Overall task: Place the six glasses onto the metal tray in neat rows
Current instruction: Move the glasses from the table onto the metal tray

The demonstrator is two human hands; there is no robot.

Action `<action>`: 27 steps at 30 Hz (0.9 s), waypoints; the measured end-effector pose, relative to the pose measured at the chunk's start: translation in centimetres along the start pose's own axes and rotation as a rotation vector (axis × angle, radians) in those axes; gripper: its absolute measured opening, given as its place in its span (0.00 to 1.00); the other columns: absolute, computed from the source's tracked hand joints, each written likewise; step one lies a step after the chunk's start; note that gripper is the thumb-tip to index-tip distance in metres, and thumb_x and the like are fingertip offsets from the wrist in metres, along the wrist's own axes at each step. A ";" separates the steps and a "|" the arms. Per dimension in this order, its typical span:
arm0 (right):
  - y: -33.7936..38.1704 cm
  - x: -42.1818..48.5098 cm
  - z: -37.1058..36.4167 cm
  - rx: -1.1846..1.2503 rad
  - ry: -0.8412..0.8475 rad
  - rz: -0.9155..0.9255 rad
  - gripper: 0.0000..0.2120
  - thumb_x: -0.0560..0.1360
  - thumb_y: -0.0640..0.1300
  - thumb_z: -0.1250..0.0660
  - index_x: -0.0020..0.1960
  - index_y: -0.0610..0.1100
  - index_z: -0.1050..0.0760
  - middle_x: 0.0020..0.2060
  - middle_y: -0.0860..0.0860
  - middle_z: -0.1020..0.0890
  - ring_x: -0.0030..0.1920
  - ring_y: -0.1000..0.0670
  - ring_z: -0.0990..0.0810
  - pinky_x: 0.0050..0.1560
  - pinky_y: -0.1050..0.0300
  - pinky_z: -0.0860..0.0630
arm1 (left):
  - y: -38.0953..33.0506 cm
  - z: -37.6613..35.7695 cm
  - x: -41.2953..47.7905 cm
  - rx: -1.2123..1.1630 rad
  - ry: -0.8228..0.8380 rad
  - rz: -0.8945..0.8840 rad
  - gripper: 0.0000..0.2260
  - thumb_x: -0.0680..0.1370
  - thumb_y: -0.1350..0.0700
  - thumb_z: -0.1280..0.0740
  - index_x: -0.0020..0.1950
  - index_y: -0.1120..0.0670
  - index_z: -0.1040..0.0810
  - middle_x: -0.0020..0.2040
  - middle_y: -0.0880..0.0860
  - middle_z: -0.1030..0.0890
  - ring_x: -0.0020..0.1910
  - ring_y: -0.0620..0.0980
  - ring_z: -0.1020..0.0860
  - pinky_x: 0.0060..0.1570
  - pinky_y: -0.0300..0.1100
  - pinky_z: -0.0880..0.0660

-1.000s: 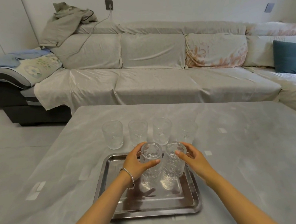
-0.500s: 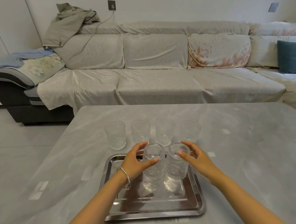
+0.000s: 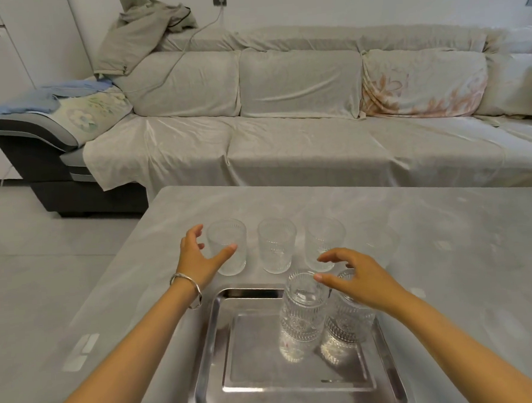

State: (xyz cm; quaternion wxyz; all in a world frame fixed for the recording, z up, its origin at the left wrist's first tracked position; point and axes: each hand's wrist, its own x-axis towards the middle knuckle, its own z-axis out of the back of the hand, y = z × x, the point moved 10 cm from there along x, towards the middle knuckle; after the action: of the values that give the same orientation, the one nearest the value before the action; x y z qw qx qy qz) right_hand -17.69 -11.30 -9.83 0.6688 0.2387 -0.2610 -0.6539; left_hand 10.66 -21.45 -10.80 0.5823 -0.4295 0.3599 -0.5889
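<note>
Two glasses (image 3: 302,314) now stand released on the metal tray (image 3: 214,344), at its 1 o'clock corner. Left hand (image 3: 199,258), fingers spread, has moved to the leftmost table glass (image 3: 227,247); right hand (image 3: 356,276) hovers empty. Four remain.

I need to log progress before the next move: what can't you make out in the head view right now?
- Fourth table glass: faint, nearly lost against the table.
- Right tray glass: rim covered by the right hand.
- Left hand on the leftmost glass: open around it, contact unclear.
- Metal tray: near edge cut off by the frame bottom.
</note>
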 end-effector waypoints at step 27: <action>8.8 -0.5 -1.0 0.340 0.036 0.073 0.20 0.67 0.63 0.37 0.58 0.60 0.28 0.58 0.59 0.22 0.54 0.64 0.22 0.55 0.67 0.25 | -4.2 4.2 -5.2 -0.679 0.124 0.122 0.37 0.59 0.42 0.23 0.65 0.50 0.28 0.64 0.50 0.24 0.60 0.50 0.24 0.47 0.42 0.21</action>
State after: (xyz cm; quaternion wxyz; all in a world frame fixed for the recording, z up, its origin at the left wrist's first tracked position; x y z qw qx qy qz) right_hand -10.39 -10.60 -4.79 0.6468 0.3504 -0.3645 -0.5711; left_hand 12.69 -15.73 -5.80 0.4175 -0.5398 0.5950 -0.4245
